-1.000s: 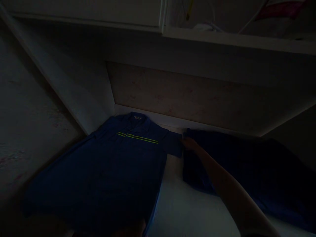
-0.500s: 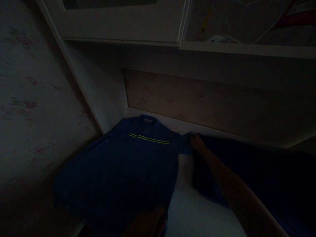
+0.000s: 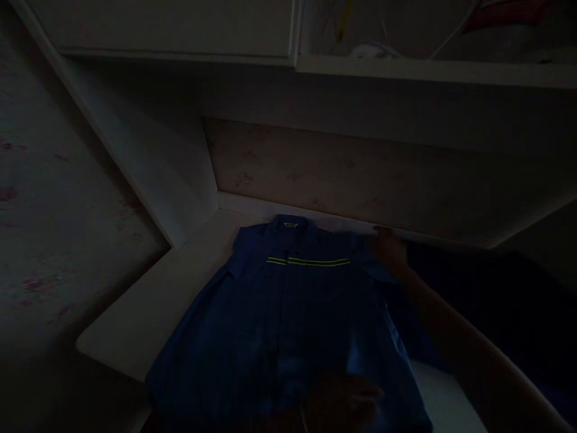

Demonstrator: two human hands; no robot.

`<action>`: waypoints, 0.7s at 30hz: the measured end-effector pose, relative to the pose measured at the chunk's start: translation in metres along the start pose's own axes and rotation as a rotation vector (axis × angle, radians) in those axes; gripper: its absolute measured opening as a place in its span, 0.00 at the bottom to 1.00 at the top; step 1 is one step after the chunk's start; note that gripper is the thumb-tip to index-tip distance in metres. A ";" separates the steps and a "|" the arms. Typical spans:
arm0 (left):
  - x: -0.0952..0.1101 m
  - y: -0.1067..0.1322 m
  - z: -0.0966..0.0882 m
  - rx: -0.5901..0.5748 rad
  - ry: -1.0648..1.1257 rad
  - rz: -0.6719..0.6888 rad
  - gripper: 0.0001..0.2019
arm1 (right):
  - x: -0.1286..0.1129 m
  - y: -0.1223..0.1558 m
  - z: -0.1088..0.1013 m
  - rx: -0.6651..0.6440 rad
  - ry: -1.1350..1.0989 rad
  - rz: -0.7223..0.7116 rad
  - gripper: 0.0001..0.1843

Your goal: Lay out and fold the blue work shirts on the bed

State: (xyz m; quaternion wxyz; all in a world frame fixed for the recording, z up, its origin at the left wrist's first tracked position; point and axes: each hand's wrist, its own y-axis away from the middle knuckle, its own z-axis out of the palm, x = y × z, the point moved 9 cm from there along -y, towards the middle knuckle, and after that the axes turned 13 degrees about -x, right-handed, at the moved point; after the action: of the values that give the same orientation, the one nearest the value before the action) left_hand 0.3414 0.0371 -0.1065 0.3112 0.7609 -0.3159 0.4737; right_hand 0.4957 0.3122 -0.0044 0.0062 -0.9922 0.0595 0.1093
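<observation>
Resting at the near edge of the view, the left hand (image 3: 345,400) lies on the lower part of the dark blue short-sleeved work shirt with a yellow-green reflective stripe (image 3: 293,319). The light is very dim, and whether the fingers press flat or pinch cloth cannot be told.

Shirt position: spread front-up on the white flat surface (image 3: 148,319), hem toward the near side, collar toward the far side. A bare strip of the surface shows to the left of the shirt. The stripe (image 3: 309,261) runs left to right across the chest. A small white and red label (image 3: 290,225) sits inside the collar, just near the far wall.

Right forearm enters from the near right corner and runs diagonally toward the far side. The right hand (image 3: 390,249) is at the shirt's right shoulder, touching the sleeve area. The image is blurred there; its grip cannot be told.

To the right of the shirt, under the forearm, lies a dark blue heap of cloth (image 3: 496,300), details lost in shadow.

Far side: a pale speckled back panel (image 3: 360,180) stands behind the surface. Above it runs a white shelf (image 3: 406,69) with a small white rounded object (image 3: 372,51) on it.
</observation>
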 end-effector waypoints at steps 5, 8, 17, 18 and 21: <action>-0.046 0.059 -0.175 0.569 -0.533 -0.280 0.16 | -0.072 0.083 0.093 -0.125 0.106 -0.418 0.22; -0.088 0.086 -0.241 0.674 -0.806 -0.535 0.21 | -0.083 0.109 0.133 -0.210 0.174 -0.502 0.23; -0.158 0.167 -0.350 0.756 -0.668 -0.780 0.19 | -0.076 0.103 0.141 -0.278 0.094 -0.511 0.24; -0.159 0.188 -0.364 0.816 -0.648 -0.836 0.21 | -0.077 0.103 0.140 -0.270 0.090 -0.512 0.23; -0.167 0.251 -0.393 0.961 -0.591 -1.006 0.21 | -0.078 0.105 0.139 -0.247 0.081 -0.513 0.23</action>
State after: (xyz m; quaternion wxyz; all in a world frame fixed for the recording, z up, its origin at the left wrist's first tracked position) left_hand -0.1183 0.2196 -0.0758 0.0261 0.9606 0.2407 0.1364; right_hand 0.3774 0.2206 -0.1230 -0.0898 -0.9716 -0.2070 0.0709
